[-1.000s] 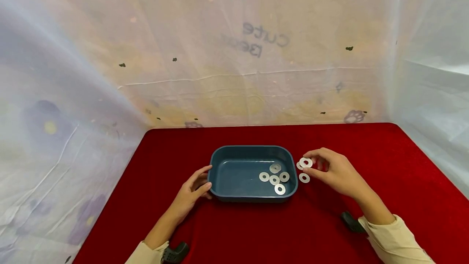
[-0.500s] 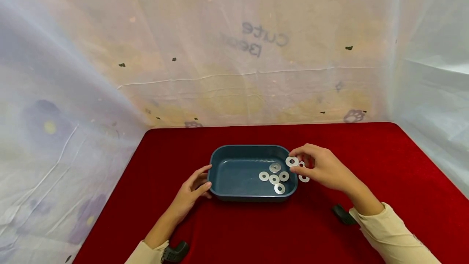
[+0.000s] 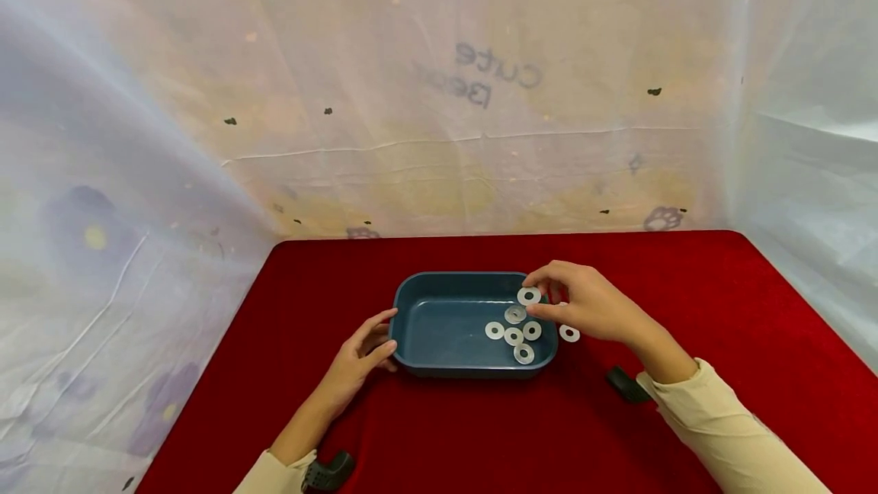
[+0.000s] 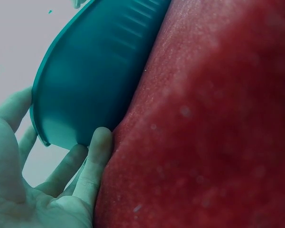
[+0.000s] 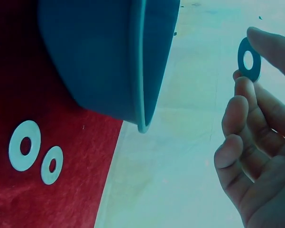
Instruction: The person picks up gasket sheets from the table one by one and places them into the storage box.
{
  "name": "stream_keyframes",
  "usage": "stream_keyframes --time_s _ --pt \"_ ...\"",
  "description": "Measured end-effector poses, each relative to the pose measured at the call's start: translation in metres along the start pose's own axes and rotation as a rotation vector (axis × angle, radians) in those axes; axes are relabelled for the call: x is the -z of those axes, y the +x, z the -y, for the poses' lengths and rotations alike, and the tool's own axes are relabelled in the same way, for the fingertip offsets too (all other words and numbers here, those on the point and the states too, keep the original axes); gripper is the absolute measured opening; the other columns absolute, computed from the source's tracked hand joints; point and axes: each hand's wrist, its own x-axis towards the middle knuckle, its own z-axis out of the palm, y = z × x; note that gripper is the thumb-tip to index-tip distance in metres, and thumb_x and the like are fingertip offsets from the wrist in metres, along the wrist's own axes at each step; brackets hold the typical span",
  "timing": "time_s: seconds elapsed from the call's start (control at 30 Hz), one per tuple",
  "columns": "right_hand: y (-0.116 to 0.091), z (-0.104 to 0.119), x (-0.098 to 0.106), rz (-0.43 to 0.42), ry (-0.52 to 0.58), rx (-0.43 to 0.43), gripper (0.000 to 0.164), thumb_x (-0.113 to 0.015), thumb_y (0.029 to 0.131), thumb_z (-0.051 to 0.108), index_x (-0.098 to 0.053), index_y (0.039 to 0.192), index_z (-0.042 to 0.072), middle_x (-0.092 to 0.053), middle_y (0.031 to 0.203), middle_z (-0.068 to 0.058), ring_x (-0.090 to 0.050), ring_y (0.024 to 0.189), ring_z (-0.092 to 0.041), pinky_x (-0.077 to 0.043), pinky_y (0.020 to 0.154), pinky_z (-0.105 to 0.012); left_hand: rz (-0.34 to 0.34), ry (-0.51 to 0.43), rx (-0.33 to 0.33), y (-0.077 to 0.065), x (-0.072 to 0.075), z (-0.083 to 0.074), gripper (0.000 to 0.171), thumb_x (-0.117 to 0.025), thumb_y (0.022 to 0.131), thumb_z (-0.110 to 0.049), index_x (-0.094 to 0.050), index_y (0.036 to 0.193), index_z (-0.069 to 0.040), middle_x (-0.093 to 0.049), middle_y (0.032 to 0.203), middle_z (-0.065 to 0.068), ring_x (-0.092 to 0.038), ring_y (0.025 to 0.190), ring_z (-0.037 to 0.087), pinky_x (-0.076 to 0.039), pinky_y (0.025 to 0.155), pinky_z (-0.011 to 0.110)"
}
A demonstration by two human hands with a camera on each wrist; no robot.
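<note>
A metal washer [image 3: 529,296] is pinched at its edges between the thumb and a fingertip of my right hand [image 3: 583,299], above the right end of a blue-grey tray [image 3: 473,370]. In the right wrist view the pinched washer [image 5: 249,59] stands out against the pale backdrop. Several flat washers [image 3: 514,336] lie inside the tray, toward its right side. My left hand [image 3: 353,360] touches the tray's left end. Its fingertips rest against the outer wall and rim, as the left wrist view shows with the hand [image 4: 52,185] beside the tray [image 4: 85,80].
Two washers [image 5: 24,146] lie on the red cloth [image 3: 453,433] just right of the tray; my right hand partly hides one of them in the head view. A pale printed sheet [image 3: 480,189] rises behind the table and along both sides.
My right hand has carried the pinched washer leftward, from above the cloth on the right to over the tray. The left hand and the tray have stayed in place.
</note>
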Motion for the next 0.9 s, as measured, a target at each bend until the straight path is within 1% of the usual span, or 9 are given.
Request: stream_keyframes --time_s 0.2,0.37,0.47,0.6,0.73,0.9 --pt "0.012 0.007 0.001 0.011 -0.015 0.015 0.033 -0.079 0.086 0.032 -0.070 0.115 0.019 -0.063 0.091 0.001 -0.053 0.077 -0.013 -0.047 0.064 -0.023 0.004 0.002 -0.013 0.001 0.001 0.001 0.053 -0.056 0.102 -0.016 -0.038 0.152 -0.018 -0.048 0.138 0.022 -0.062 0.104 0.013 -0.060 0.080 0.032" --pt "0.024 0.011 -0.002 0.013 -0.031 0.055 0.034 -0.079 0.085 0.033 -0.070 0.115 0.018 -0.065 0.094 0.003 -0.054 0.079 -0.010 -0.049 0.067 -0.024 0.005 0.001 -0.014 0.001 0.000 0.002 0.053 -0.056 0.102 -0.016 -0.038 0.152 -0.018 -0.048 0.138 0.021 -0.062 0.104 0.014 -0.060 0.080 0.033" --pt "0.030 0.012 -0.006 0.036 -0.052 0.073 0.034 -0.078 0.086 0.035 -0.070 0.115 0.019 -0.065 0.094 0.005 -0.054 0.079 -0.007 -0.049 0.069 -0.025 0.005 0.002 -0.010 0.001 0.000 0.002 0.053 -0.056 0.102 -0.016 -0.038 0.152 -0.019 -0.047 0.138 0.021 -0.062 0.104 0.014 -0.060 0.080 0.032" --pt "0.038 0.015 -0.012 0.081 -0.070 0.082 0.033 -0.077 0.087 0.035 -0.070 0.115 0.018 -0.065 0.093 0.007 -0.054 0.077 -0.008 -0.049 0.069 -0.025 0.005 0.003 -0.006 0.002 -0.001 0.002 0.053 -0.056 0.102 -0.017 -0.038 0.152 -0.019 -0.047 0.138 0.021 -0.062 0.104 0.014 -0.060 0.080 0.032" --pt "0.044 0.019 -0.017 0.121 -0.082 0.070 0.033 -0.076 0.088 0.034 -0.070 0.115 0.017 -0.065 0.093 0.006 -0.053 0.075 -0.008 -0.049 0.068 -0.025 0.008 0.001 -0.011 0.003 -0.001 0.001 0.053 -0.056 0.102 -0.016 -0.038 0.152 -0.018 -0.047 0.138 0.021 -0.062 0.104 0.014 -0.060 0.080 0.032" --pt "0.052 0.017 -0.022 0.148 -0.114 0.058 0.032 -0.075 0.088 0.035 -0.070 0.115 0.018 -0.065 0.094 0.006 -0.053 0.074 -0.007 -0.049 0.069 -0.024 0.009 -0.004 -0.018 0.001 0.000 0.001 0.054 -0.055 0.102 -0.015 -0.037 0.153 -0.016 -0.047 0.139 0.023 -0.062 0.104 0.013 -0.059 0.080 0.032"
